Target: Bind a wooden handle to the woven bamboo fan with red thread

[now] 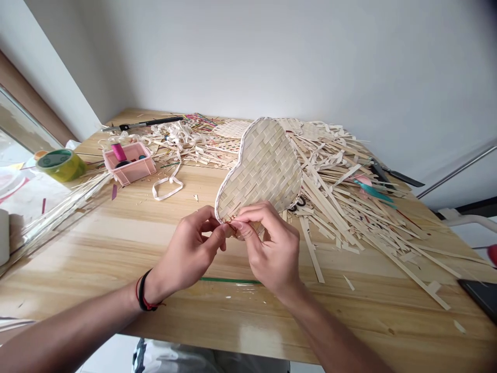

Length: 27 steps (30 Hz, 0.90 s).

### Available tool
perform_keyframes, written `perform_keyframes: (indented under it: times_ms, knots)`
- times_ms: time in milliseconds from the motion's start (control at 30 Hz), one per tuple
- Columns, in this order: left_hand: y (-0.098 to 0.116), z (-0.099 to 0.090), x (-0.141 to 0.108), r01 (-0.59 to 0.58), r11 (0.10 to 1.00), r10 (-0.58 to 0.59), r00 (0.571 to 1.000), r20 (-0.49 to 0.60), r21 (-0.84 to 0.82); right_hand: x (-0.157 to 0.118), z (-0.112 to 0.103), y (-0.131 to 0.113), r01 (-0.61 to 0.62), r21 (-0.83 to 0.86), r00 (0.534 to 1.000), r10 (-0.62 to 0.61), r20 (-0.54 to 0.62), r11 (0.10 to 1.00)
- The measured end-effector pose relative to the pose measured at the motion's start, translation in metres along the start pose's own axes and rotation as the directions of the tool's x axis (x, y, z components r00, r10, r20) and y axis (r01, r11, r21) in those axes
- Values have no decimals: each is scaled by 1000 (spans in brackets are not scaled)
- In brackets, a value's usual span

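Woven pale-straw panel with wavy outline and white braided edging (267, 166): held up, tilted, above light-wood worktop (116, 233), in front of seated person. Left hand (194, 246) pinches its lower-left edge, thumb against fingers. Right hand (272, 246) pinches same edge just beside, thumbs nearly meeting. Heap of flat pale strips (330, 202) lies right of panel. Pink plastic basket (135, 173), left, holds magenta thread spool (118, 152). Yellow-green tape roll (64, 168) farther left.
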<state>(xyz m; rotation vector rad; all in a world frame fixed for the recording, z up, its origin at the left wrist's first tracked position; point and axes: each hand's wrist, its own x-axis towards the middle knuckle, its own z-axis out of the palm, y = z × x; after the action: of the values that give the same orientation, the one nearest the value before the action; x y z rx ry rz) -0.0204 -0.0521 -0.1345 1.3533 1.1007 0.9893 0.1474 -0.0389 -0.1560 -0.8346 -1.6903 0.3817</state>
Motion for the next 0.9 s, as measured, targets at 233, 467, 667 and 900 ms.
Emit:
perform_keyframes:
  times_ms: [233, 467, 667, 900]
  knots:
    - [0, -3, 2, -3, 1000, 5, 999, -52, 31, 1, -1, -8, 58, -56, 998, -57, 7, 997]
    - [-2, -16, 13, 4, 999, -10, 989, -149, -37, 0, -4, -10, 2, 86, 999, 2, -38, 996]
    - [-3, -23, 19, -16, 998, 5, 981, -194, -58, 4, -9, -12, -323, 483, 946, 278, 163, 814]
    - [-5, -48, 36, -119, 992, 97, 919, -381, -33, 7, -14, -17, -481, 465, 871, 344, 351, 743]
